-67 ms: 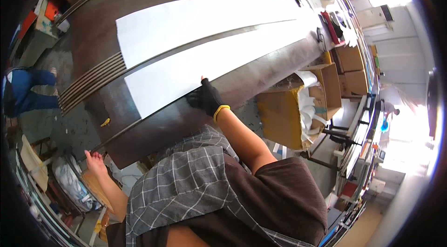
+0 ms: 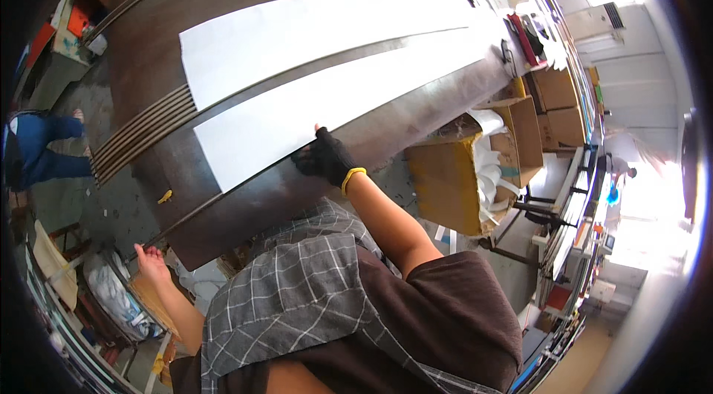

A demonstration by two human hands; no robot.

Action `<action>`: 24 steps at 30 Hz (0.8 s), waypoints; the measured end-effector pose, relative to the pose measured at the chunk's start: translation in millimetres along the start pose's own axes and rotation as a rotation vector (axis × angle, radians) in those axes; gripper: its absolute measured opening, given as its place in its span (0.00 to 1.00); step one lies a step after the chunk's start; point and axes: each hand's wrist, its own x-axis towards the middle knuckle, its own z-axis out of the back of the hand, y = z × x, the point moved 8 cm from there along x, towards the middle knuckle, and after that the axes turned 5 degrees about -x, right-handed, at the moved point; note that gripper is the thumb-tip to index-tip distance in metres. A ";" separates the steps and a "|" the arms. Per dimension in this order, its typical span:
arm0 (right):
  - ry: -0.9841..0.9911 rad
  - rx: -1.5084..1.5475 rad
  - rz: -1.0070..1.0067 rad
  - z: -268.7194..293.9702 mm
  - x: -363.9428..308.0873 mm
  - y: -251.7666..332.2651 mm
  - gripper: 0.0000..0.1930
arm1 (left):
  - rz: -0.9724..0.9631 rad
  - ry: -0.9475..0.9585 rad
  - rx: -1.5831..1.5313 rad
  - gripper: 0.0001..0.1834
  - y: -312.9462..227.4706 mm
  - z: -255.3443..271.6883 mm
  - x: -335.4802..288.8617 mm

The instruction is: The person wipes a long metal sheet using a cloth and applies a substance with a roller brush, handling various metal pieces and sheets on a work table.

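A thin dark rod (image 2: 186, 216) runs along the near edge of a long white strip of sheet material (image 2: 275, 121) and sticks out past its left end. My bare left hand (image 2: 153, 265) pinches the rod's outer end, off the table's left corner. My right hand (image 2: 324, 159), in a black glove with a bare fingertip and a yellow wrist band, is closed at the strip's near edge, around the rod there. The undersides of its fingers are hidden. Beyond lies a second white strip (image 2: 297, 30), parallel to the first. Several similar rods (image 2: 141, 130) stick out side by side at its left end.
The brown table (image 2: 416, 115) stretches away in front of me. A small yellow scrap (image 2: 165, 196) lies at its left. To the right stands an open cardboard box (image 2: 445, 182) with white offcuts. Another person's legs in blue trousers (image 2: 48, 145) show at far left.
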 end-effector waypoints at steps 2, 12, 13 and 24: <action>-0.009 -0.341 0.018 6.2 -19.3 0.9 0.29 | 0.079 0.048 0.024 0.22 6.5 22.0 14.9; -0.569 -1.554 1.162 47.1 -60.4 94.3 0.44 | -1.053 0.420 1.567 0.24 -13.7 -221.0 -194.7; -0.582 -1.590 1.185 60.7 -53.5 98.5 0.45 | -1.088 0.534 1.703 0.21 1.5 -234.9 -196.7; -1.202 -1.620 0.803 518.3 1.9 349.4 0.43 | -0.672 0.523 2.073 0.12 4.2 -240.3 -154.9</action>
